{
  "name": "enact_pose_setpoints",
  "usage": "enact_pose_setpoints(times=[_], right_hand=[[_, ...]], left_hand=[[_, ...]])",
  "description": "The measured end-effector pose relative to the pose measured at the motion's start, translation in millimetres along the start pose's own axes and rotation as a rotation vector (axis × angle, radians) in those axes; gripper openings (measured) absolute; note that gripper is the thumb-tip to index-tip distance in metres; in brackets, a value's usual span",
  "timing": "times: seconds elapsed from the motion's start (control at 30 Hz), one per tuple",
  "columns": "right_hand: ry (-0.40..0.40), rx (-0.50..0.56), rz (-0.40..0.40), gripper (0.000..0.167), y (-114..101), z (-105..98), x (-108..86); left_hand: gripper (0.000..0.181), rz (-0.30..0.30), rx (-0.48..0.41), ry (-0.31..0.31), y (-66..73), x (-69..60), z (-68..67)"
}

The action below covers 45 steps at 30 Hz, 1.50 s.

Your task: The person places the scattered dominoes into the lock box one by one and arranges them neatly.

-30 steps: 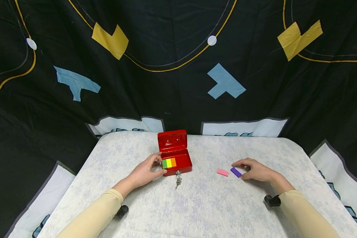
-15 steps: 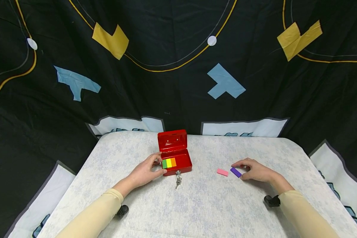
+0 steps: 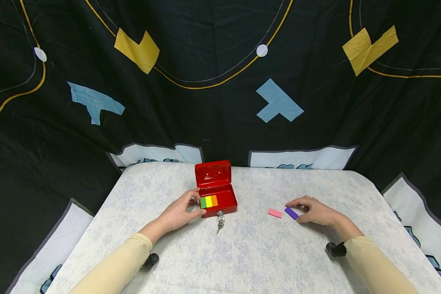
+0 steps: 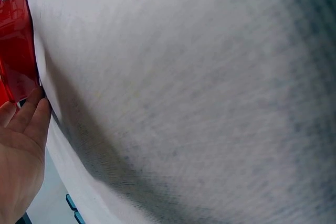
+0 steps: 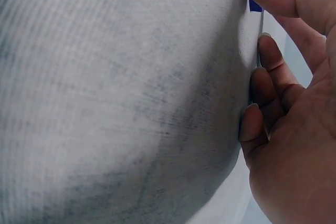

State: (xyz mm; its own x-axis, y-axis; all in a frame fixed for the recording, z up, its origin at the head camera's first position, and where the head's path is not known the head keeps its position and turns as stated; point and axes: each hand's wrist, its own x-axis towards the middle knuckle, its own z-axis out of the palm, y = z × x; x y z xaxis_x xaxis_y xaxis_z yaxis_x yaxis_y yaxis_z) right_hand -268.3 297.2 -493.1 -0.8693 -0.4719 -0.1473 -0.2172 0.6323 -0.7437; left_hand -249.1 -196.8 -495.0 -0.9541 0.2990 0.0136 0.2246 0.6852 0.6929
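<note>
A red metal box (image 3: 226,199) stands with its lid (image 3: 213,173) raised; green (image 3: 203,202), yellow (image 3: 208,201) and orange (image 3: 214,200) blocks lie side by side in its left part. My left hand (image 3: 180,210) holds the box's left end, thumb at the front corner and fingers farther back; in the left wrist view, fingers (image 4: 32,114) touch the red box (image 4: 16,51). On the right, my right hand (image 3: 316,210) has thumb and index finger at the two ends of a purple block (image 3: 291,213) on the table. In the right wrist view the thumb partly hides the purple block (image 5: 255,3).
A pink block (image 3: 275,213) lies just left of the purple one. Keys (image 3: 220,224) hang from the lock at the box's front, over the pale patterned tablecloth (image 3: 242,253). A black curtain (image 3: 220,122) with taped shapes rises behind the table.
</note>
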Motion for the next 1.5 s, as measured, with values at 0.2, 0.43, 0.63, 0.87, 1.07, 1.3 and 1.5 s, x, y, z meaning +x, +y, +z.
enact_pose_setpoints(times=[0.2, 0.43, 0.63, 0.87, 1.07, 1.3, 1.5], right_hand=[[0.007, 0.011, 0.006, 0.048, 0.7, 1.3, 1.4], [0.028, 0.000, 0.009, 0.047, 2.2, 3.9, 3.4], [0.061, -0.006, 0.030, 0.046, 1.6, 6.6, 4.0], [0.063, -0.008, 0.020, 0.047, 2.6, 6.7, 4.0], [0.062, 0.007, 0.024, 0.045, 3.7, 5.9, 3.0], [0.077, 0.022, 0.045, 0.046, 5.9, 7.0, 4.1], [0.083, 0.031, 0.064, 0.049, 6.2, 7.2, 4.9]], left_hand=[[0.039, -0.004, 0.005, -0.005, -0.3, 1.0, 0.3], [0.038, 0.000, 0.000, -0.004, -0.3, 0.4, 0.2], [0.037, 0.008, -0.002, -0.002, -0.5, 0.4, 0.6], [0.037, 0.010, -0.004, -0.005, -0.4, 0.7, 0.3], [0.037, 0.012, -0.011, -0.007, 0.0, 0.2, -0.4], [0.039, 0.013, -0.011, 0.003, 0.2, 0.2, -0.1], [0.039, 0.006, -0.008, 0.007, 0.0, 0.3, 0.1]])
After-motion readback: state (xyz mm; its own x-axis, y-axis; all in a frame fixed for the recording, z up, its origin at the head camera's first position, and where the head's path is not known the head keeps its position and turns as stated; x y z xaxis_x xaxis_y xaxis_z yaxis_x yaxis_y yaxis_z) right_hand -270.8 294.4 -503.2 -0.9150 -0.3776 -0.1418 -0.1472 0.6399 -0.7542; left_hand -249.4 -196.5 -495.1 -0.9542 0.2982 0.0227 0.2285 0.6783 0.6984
